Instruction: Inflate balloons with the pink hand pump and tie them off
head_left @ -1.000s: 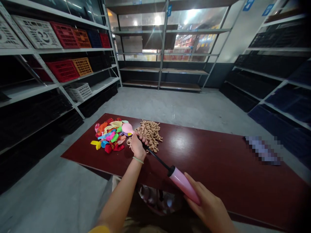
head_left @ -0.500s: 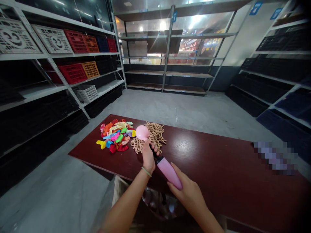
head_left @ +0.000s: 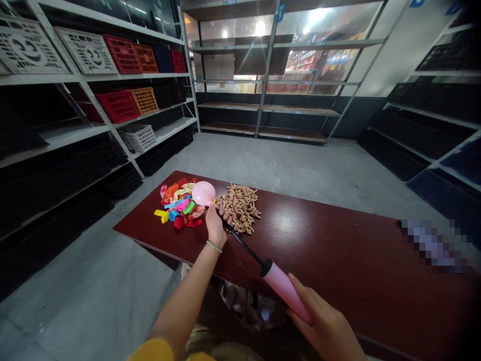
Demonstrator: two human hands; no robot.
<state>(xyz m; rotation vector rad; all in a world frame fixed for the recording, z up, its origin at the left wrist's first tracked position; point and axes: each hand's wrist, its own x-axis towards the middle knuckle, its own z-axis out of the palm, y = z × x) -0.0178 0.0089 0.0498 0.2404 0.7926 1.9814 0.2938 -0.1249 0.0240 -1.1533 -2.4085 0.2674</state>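
Left hand (head_left: 216, 226) pinches round pink latex balloon (head_left: 203, 193) onto black pump tube (head_left: 242, 244), sealing its neck; right hand (head_left: 326, 333) grips pink plastic pump barrel (head_left: 285, 292).

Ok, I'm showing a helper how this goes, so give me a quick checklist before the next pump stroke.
1. Left hand closed around the top of the black pump rod and the balloon's neck: ok.
2. Pink balloon seated on the pump's end: cannot tell, the left hand hides the join.
3. Right hand holding the pink pump barrel: ok.
4. Pink balloon free of visible tears: ok, as far as this view shows.
5. Pink balloon clear of the pile of deflated balloons: cannot tell from this angle.
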